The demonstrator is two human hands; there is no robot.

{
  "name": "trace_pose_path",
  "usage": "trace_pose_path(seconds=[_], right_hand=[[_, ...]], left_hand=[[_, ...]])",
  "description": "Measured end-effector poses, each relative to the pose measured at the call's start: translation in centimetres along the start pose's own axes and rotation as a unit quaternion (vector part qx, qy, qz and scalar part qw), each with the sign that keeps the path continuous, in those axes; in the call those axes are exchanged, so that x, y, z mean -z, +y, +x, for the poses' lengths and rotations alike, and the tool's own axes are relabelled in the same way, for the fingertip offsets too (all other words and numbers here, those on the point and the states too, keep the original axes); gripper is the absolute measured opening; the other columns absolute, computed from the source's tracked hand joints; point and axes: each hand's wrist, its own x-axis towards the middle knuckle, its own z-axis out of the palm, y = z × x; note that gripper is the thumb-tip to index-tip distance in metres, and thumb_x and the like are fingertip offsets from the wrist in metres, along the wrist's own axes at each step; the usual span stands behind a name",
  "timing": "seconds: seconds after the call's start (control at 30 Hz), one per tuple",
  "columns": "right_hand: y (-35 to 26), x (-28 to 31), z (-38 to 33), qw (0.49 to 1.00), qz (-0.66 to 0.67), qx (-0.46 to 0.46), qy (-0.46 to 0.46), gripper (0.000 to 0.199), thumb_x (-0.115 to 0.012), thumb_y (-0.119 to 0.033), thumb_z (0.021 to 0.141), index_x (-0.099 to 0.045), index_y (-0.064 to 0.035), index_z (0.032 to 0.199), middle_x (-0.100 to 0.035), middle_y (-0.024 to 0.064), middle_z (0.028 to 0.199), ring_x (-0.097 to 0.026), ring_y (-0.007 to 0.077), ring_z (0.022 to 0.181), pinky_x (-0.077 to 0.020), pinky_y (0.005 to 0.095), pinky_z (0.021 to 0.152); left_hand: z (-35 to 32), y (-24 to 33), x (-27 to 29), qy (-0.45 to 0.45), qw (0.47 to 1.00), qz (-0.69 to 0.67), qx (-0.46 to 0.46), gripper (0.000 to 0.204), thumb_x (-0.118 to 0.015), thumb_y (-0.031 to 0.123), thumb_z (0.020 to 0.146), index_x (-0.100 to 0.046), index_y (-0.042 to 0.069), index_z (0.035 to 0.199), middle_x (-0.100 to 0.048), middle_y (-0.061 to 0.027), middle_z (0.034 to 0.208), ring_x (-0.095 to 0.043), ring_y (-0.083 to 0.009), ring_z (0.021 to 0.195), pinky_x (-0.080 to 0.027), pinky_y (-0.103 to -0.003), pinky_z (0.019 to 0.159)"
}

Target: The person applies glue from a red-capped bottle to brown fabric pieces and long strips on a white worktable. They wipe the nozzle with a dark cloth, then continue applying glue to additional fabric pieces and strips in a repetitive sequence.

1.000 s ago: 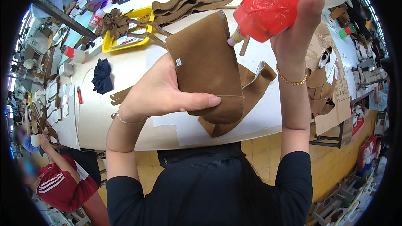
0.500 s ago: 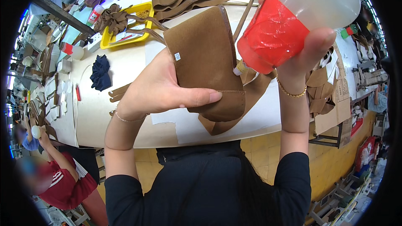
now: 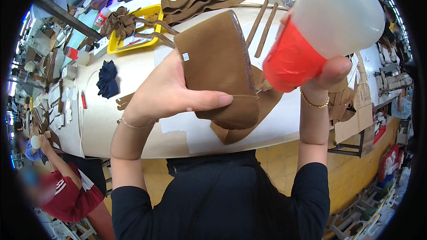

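"At left?"

"The left hand [image 3: 162,91], clamped on a broad, brown, suede-like piece [image 3: 213,62] above the pale table [image 3: 94,129]: small white sticker [image 3: 186,56], stitched seam [image 3: 244,96] low down, shiny right edge [image 3: 243,40]."

"Beyond?"

"A red-wrapped translucent plastic bottle [image 3: 342,18], nozzle [image 3: 266,85] at that edge, the right hand [image 3: 330,72] clamped around it, fingers mostly hidden."
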Motion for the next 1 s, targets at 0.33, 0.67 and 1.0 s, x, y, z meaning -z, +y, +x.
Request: trace_pose_path(seconds=[0.33, 0.67, 1.0], right_hand=[[6.5, 1.3, -2.9, 0.802, 0.506, -0.300, -0.100, 0.093, -0.032, -0.079, 0.081, -0.055, 0.0102, 0.096, -0.037, 0.0351, 0.134, -0.064, 0.0409, 0.096, -0.0603, 0.0417, 0.066], [8.4, -6.4, -6.2, 0.664, 0.590, -0.453, -0.072, 0.084, -0.043, -0.075, 0.081, -0.042, -0.0017, 0.122, -0.056, 0.0169, 0.116, -0.058, 0.0459, 0.103, -0.0559, 0.0497, 0.077], [9.4, -5.1, -5.5, 0.692, 0.580, -0.421, -0.088, 0.089, -0.036, -0.082, 0.077, -0.056, 0.0009, 0.100, -0.059, 0.0291, 0.108, -0.062, 0.0383, 0.100, -0.0531, 0.0466, 0.086]], left_hand=[[0.3, 2.4, 3.9, 0.142, 0.962, -0.081, -0.221, 0.053, -0.060, 0.029, 0.085, -0.046, -0.003, 0.125, -0.062, -0.0096, 0.104, -0.059, -0.0181, 0.095, -0.046, -0.030, 0.086], [1.2, 8.8, 9.2, -0.216, 0.962, -0.160, -0.053, 0.077, -0.040, 0.049, 0.093, -0.015, -0.007, 0.138, -0.062, -0.0183, 0.071, -0.060, -0.0236, 0.051, -0.050, -0.024, 0.044], [0.1, 11.2, 12.9, -0.571, 0.814, -0.099, -0.035, 0.060, -0.052, 0.043, 0.092, -0.038, -0.003, 0.129, -0.068, -0.0160, 0.074, -0.066, -0.0239, 0.054, -0.054, -0.027, 0.046]])
